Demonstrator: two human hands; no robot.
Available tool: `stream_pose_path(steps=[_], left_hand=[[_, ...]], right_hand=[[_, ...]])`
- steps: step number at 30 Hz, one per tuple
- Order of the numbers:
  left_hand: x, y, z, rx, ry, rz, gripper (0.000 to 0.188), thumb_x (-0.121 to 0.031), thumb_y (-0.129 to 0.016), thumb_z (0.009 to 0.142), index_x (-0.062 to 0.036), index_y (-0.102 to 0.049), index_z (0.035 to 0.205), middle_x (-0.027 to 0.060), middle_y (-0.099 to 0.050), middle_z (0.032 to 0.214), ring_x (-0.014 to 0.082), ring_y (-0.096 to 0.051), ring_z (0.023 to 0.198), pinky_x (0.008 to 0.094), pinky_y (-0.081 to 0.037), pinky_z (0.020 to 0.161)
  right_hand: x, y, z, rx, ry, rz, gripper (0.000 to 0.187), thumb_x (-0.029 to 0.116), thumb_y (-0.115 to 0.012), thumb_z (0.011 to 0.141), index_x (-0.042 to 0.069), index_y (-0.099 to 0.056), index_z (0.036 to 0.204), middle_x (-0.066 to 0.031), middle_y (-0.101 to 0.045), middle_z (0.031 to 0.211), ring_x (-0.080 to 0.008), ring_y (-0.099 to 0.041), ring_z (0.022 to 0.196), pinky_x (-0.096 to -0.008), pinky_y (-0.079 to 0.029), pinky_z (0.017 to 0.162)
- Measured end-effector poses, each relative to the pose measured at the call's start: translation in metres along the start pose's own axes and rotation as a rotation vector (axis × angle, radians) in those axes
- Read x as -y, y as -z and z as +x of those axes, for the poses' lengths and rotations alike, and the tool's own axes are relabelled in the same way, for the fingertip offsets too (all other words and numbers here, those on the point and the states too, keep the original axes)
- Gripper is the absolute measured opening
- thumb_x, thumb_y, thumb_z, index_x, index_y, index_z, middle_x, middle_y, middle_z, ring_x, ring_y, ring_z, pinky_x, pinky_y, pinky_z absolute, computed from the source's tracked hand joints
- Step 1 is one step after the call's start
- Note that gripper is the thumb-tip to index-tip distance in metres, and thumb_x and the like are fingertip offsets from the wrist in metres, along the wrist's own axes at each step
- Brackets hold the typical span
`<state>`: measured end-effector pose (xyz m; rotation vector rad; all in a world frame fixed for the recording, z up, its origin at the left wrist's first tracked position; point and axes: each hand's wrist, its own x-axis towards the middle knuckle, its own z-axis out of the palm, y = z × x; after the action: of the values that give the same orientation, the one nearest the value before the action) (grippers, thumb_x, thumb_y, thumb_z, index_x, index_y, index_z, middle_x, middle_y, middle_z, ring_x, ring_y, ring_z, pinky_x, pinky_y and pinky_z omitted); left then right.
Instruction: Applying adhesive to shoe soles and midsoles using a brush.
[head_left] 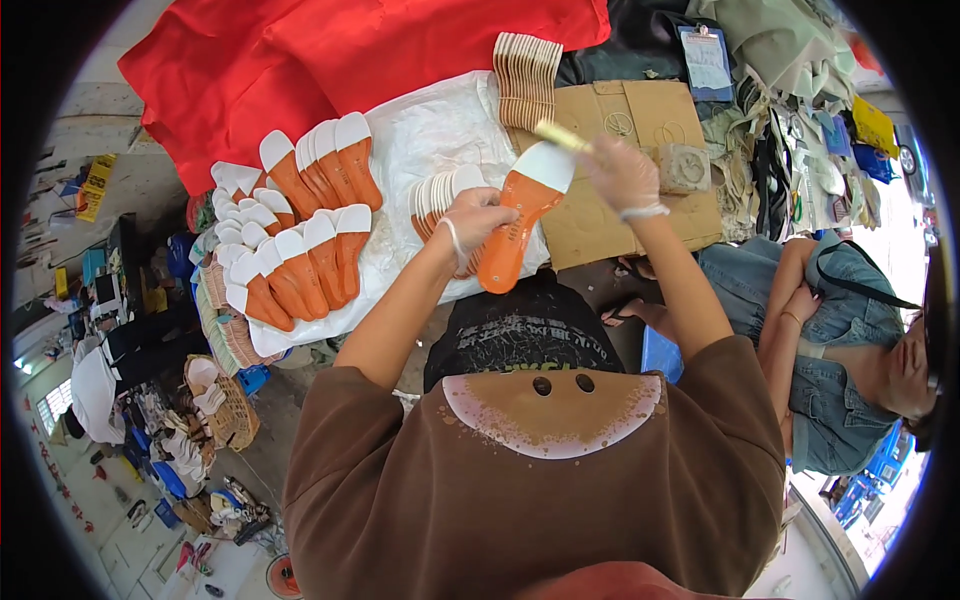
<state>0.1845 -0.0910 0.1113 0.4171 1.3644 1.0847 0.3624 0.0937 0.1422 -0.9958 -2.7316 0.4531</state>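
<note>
My left hand [470,222], in a thin clear glove, grips an orange shoe insole [512,232] with a white toe end, its thumb on top. Just right of that toe end, my gloved right hand [622,175] is closed round a pale yellow tool that looks like a brush [562,136]. Whether the brush touches the insole I cannot tell. A row of stacked insoles [428,195] leans beside my left hand. Farther left lie several more orange-and-white insoles [322,255] in overlapping rows. Behind the brush stands a stack of pale, thin sole-shaped pieces [526,75].
White sheeting [410,125] covers the worktop, with cardboard [585,215] at its right and red cloth [330,60] behind. On the cardboard stands a grimy square container [684,168]. A clipboard [706,62] lies at the back. At right sits a person [800,330] with folded arms.
</note>
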Motion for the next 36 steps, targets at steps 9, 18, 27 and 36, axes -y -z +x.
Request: stream_pose_path(steps=[9, 18, 27, 36], left_hand=[[-0.020, 0.014, -0.017, -0.034, 0.087, -0.084, 0.021, -0.007, -0.065, 0.081, 0.0044, -0.063, 0.099, 0.0113, -0.067, 0.085, 0.0167, -0.066, 0.072, 0.0294, -0.055, 0.065], [-0.012, 0.031, -0.023, 0.050, 0.091, -0.191, 0.023, -0.011, -0.065, 0.080, 0.0041, -0.064, 0.098, 0.0108, -0.067, 0.087, 0.0163, -0.065, 0.071, 0.0293, -0.053, 0.065], [0.004, 0.049, -0.031, -0.053, -0.017, 0.040, 0.024, -0.013, -0.068, 0.076, 0.0021, -0.067, 0.096, 0.0054, -0.064, 0.078, 0.0117, -0.060, 0.071, 0.0250, -0.048, 0.063], [-0.020, 0.065, -0.055, -0.554, -0.688, 1.437, 0.008, -0.013, -0.065, 0.073, -0.0083, -0.058, 0.074, 0.0074, -0.060, 0.069, 0.0242, -0.060, 0.062, 0.0374, -0.044, 0.068]], right_hand=[[-0.010, 0.007, -0.004, 0.150, -0.209, 0.002, 0.030, 0.040, -0.064, 0.087, 0.010, -0.061, 0.090, -0.0138, -0.062, 0.079, -0.0345, -0.063, 0.071, -0.0447, -0.049, 0.062], [-0.004, 0.002, -0.016, 0.104, 0.079, 0.060, 0.030, 0.039, -0.061, 0.089, 0.009, -0.060, 0.085, -0.0150, -0.062, 0.080, -0.0364, -0.061, 0.073, -0.0461, -0.047, 0.063], [0.027, -0.010, -0.015, 0.066, 0.284, 0.113, 0.029, 0.040, -0.059, 0.090, 0.011, -0.062, 0.092, -0.0167, -0.064, 0.081, -0.0391, -0.063, 0.074, -0.0492, -0.049, 0.063], [0.029, -0.008, 0.018, 0.003, -0.136, 0.782, 0.029, 0.032, -0.067, 0.088, 0.003, -0.062, 0.087, -0.0089, -0.056, 0.066, -0.0179, -0.050, 0.056, -0.0330, -0.043, 0.057]])
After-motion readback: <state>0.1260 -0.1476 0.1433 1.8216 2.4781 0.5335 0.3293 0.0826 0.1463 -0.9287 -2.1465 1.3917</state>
